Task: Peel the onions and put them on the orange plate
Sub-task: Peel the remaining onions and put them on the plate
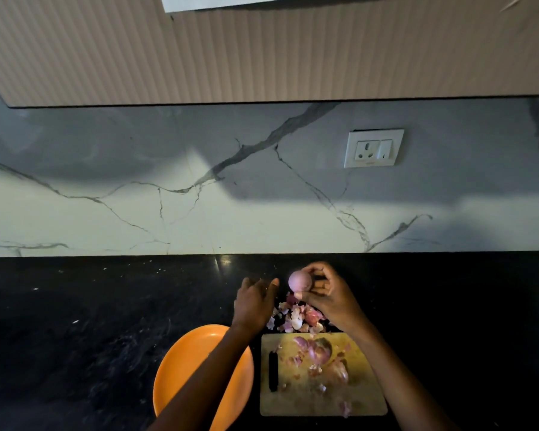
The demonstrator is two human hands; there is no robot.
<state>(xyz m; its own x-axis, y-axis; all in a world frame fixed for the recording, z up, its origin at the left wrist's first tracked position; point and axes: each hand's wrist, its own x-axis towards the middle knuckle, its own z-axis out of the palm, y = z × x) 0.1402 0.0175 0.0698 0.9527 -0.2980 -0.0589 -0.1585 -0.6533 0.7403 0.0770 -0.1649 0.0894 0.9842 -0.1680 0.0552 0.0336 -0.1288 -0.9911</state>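
A: Where's the onion?

B: Peeled onion (300,281) is in the right hand (325,295), held up over the black counter (91,321), about 12 o'clock from the cutting board (321,399). Thumb under it, fingers curled round the top and back.

A: Left hand?

B: Left hand (254,301) is just beside the onion at its 9 o'clock, not touching. Fingers relaxed, thumb stuck out toward the onion, holding nothing. Its forearm crosses over the orange plate (181,368).

A: Plate location?

B: At 9 o'clock of the board, just beside it, lower centre of the view. No onion visible on the bare part; the arm hides a strip of it.

A: What's on the board?

B: Unpeeled or partly peeled onions (319,351), purple skin on, clustered in the upper middle; another one (339,371) at their 5 o'clock. Loose skin bits scattered around. Dark handle of a knife (273,371) along the board's left edge; blade not clear.

A: Peels?

B: Pile of peels (296,317) on the counter at 12 o'clock of the board, directly under the two hands.

A: Background?

B: Marble backsplash (168,197) with a wall socket (373,148) at 1 o'clock of the hands.
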